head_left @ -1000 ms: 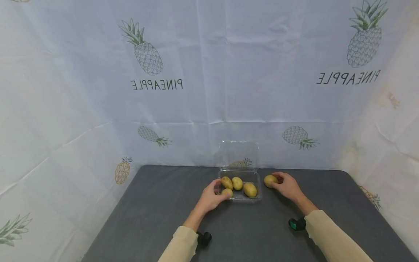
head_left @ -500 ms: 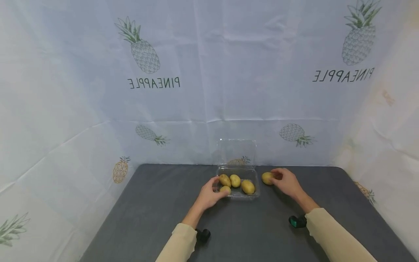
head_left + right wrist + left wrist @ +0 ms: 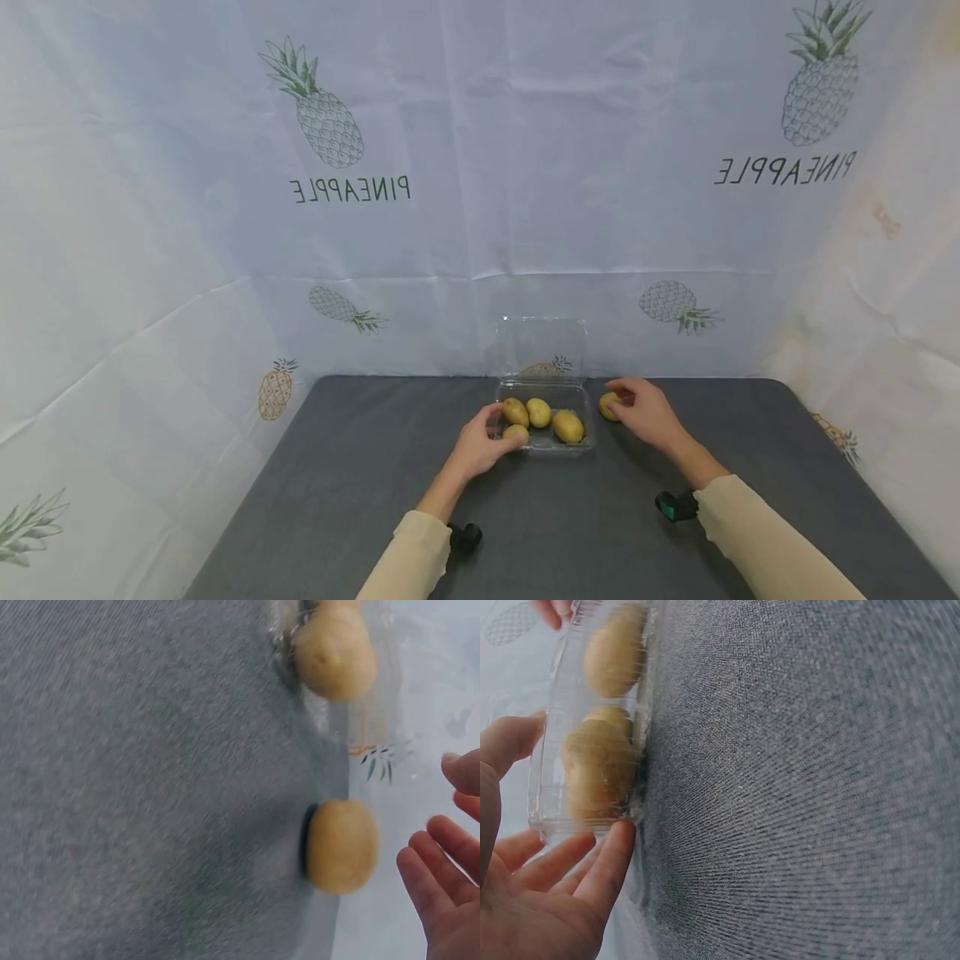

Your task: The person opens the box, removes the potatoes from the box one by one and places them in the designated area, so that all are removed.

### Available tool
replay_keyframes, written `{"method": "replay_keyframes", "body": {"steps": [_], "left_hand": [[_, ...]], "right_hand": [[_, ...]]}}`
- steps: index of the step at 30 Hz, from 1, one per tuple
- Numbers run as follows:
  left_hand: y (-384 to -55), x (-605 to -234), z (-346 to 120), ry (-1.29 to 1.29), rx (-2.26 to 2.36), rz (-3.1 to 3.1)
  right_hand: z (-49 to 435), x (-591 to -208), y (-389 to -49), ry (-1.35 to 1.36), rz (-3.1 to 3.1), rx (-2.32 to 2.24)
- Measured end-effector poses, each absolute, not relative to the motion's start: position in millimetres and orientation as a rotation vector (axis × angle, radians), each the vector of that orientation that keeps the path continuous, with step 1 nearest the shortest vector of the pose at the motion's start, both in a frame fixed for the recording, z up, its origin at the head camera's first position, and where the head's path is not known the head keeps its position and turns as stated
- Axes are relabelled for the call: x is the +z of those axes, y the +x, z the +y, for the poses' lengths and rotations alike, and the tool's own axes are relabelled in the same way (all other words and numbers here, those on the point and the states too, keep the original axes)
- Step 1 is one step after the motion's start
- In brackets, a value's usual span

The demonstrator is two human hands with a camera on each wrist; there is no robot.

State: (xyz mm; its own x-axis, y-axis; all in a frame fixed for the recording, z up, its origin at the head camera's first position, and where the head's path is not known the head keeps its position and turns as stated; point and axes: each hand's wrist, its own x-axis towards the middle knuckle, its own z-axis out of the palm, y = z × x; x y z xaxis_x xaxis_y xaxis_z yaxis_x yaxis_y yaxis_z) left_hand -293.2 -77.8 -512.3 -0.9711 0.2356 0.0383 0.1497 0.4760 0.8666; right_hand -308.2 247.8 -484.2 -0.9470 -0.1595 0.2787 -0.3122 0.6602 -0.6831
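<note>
A clear plastic clamshell container (image 3: 555,451), its lid raised at the back, holds several yellow potatoes (image 3: 567,427). My left hand (image 3: 478,445) grips the container's near left corner. In the left wrist view the thumb (image 3: 514,742) lies on one side and the fingers (image 3: 609,871) on the adjoining side. One more potato (image 3: 343,846) lies on the table just right of the container. Over it is my right hand (image 3: 648,414), partly covering the potato in the head view. The right wrist view shows that hand's fingers (image 3: 427,881) spread, apart from the potato and holding nothing.
The dark grey table (image 3: 570,525) meets a white pineapple-print cloth (image 3: 480,208) close behind the container. More of this cloth hangs at both sides.
My right hand has let go of the potato beside the container and shifted slightly up and left over it. The left hand keeps its grip on the container. The head view has shifted slightly.
</note>
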Motion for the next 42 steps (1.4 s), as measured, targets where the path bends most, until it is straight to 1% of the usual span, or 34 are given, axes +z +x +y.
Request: {"method": "replay_keyframes", "body": {"steps": [9, 23, 42], "left_hand": [[-292.6, -512.4, -79.5, 0.340, 1.545, 2.604], [-293.2, -513.6, -78.8, 0.344, 1.547, 2.606], [-292.5, -513.4, -80.1, 0.345, 1.555, 2.595]], "right_hand": [[234.4, -474.9, -306.4, 0.420, -2.680, 1.179], [222.3, -472.3, -301.4, 0.531, -2.675, 1.199], [204.4, -475.4, -303.9, 0.626, -2.844, 1.023]]}}
